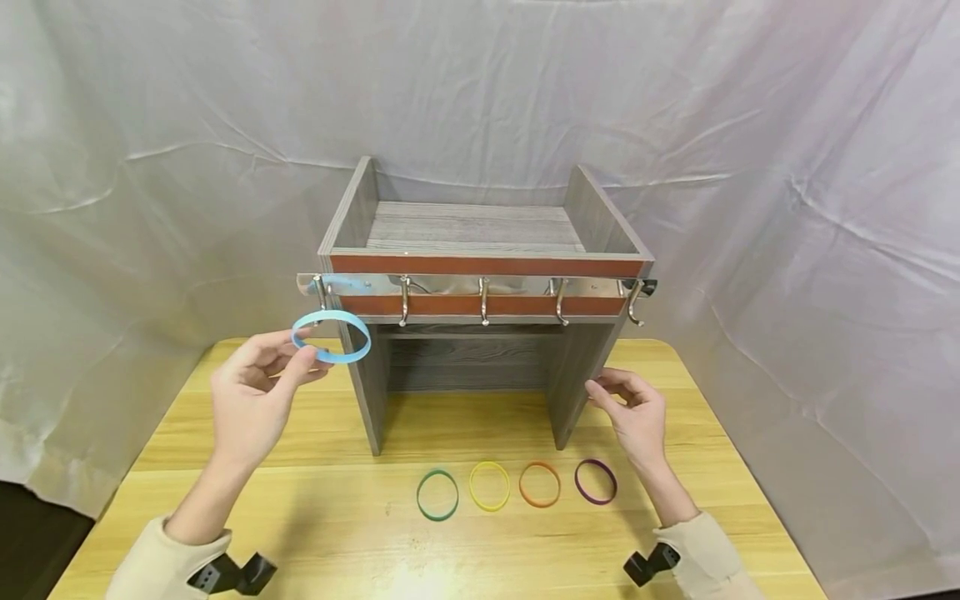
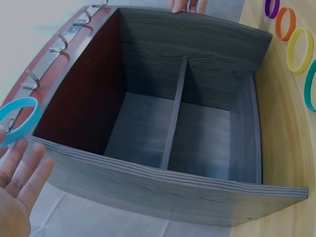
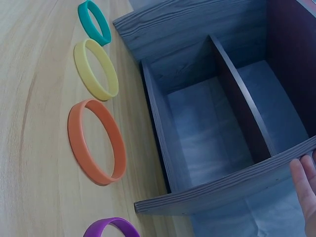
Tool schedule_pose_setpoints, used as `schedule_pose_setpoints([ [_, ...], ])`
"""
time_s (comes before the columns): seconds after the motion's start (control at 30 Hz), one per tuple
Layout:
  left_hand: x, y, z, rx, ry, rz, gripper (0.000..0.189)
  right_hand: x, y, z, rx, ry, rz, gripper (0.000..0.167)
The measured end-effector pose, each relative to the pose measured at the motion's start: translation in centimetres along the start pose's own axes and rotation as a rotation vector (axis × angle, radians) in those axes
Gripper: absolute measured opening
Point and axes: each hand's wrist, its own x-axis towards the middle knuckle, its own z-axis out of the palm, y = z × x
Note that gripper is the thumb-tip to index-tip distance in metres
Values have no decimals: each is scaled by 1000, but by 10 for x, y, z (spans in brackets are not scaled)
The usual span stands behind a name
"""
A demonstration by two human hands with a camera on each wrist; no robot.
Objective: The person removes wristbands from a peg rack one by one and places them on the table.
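Observation:
My left hand point(image 1: 255, 392) pinches a light blue silicone wristband point(image 1: 348, 357) between thumb and fingers, in front of the leftmost hook point(image 1: 321, 292) of a metal hook rail point(image 1: 442, 286). Whether the band is around that hook or just before it, I cannot tell. The rail runs across the red-brown front strip of a grey wooden shelf point(image 1: 367, 383). At the shelf's right side panel, my right hand point(image 1: 637, 417) touches the front edge with its fingertips; in the right wrist view these fingers point(image 3: 302, 175) look fairly straight.
On the wooden table point(image 1: 337, 533) before the shelf lie a green wristband point(image 1: 419, 502), a yellow wristband point(image 1: 472, 492), an orange wristband point(image 1: 522, 492) and a purple wristband point(image 1: 578, 483) in a row. Pale cloth point(image 1: 480, 92) hangs behind and at both sides.

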Motion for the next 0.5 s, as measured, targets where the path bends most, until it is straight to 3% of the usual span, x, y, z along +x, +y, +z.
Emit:
schedule_pose_setpoints([
  [0.2,-1,8,1,-58,-15,27,24,0,1,1,-4,9,11,18],
  [0.4,-4,12,-1,12,-38,18,21,-1,0,1,1,13,20,18],
  [0.5,-9,13,-2,75,-46,-18,22,-1,0,1,1,14,19,18],
])
